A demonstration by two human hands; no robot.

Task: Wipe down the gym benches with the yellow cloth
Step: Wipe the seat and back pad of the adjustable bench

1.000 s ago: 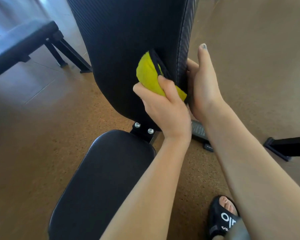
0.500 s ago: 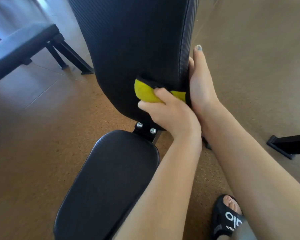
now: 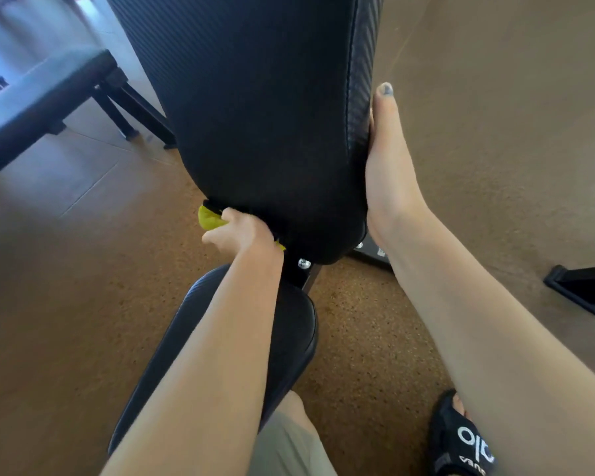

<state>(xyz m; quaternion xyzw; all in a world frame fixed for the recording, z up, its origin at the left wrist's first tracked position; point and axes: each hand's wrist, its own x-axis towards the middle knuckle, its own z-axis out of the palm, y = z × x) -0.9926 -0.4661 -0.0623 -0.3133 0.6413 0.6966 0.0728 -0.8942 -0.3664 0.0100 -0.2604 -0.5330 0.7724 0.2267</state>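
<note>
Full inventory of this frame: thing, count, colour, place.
backrest: 1, black, upright, centre
seat pad: 1, black, below the backrest, partly under the left arm
bolts: 2 seen, silver, on the bracket under the backrest
cloth: 1, yellow with dark trim, at the backrest's lower left edge
flat bench: 1, dark, upper left
frame foot: 1, black, right edge
floor: brown
sandal: 1, black with white print, lower right
left hand: grips the cloth
right hand: flat against the backrest's right side
</note>
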